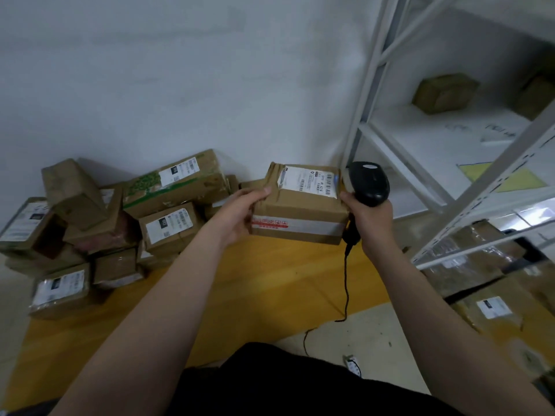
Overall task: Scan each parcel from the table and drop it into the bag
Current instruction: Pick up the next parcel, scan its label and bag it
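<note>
- Gripping a brown taped cardboard parcel (300,214) above the yellow wooden table (270,283), the left hand (240,216) curls round its left end, white label (309,181) up.
- The right hand (374,219) wraps a black corded handheld scanner (369,183), just beside the label (scan seemingly under way).
- A heap of brown parcels (171,226) waits at the table's left; no bag shows, so most work likely remains.

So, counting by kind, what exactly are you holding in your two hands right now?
Cardboard parcel: 1, held in the left hand
Black barcode scanner: 1, gripped by the right hand
Total: 2
</note>
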